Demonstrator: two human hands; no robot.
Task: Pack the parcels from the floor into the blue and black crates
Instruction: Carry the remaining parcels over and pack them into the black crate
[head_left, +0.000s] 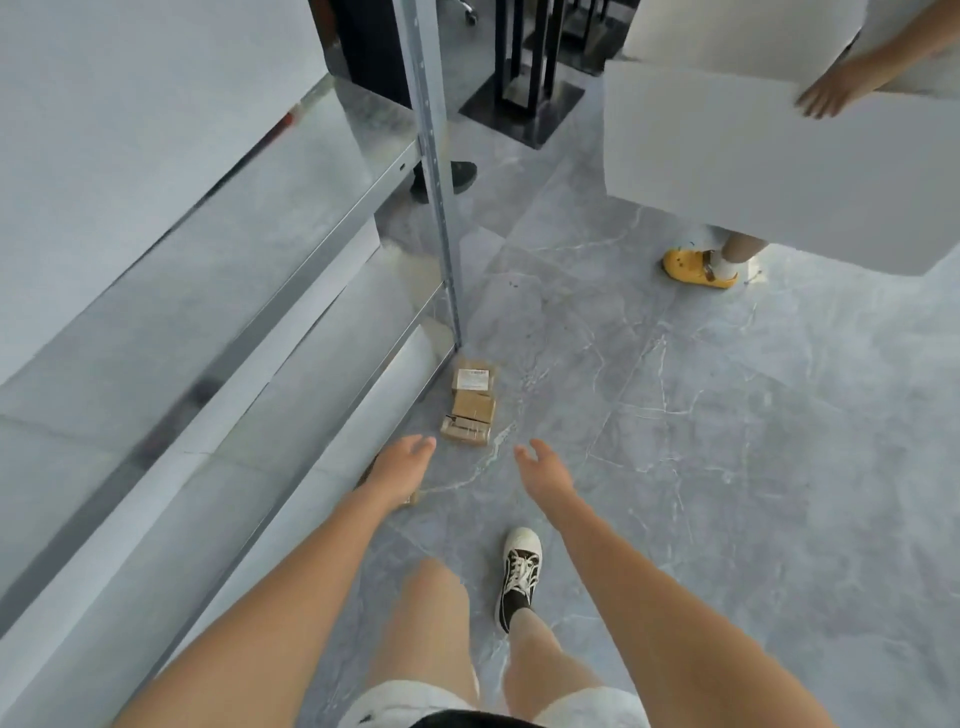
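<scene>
One parcel (410, 500) lies mostly hidden beneath the empty left hand (397, 467).

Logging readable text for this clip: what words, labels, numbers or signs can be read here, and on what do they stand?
No text can be read in this frame.
White label on the farthest of the brown parcels on the floor by the shelf post: printed lines, too small and blurred to read.
Other parcels, shoes, boards: no text visible.
</scene>
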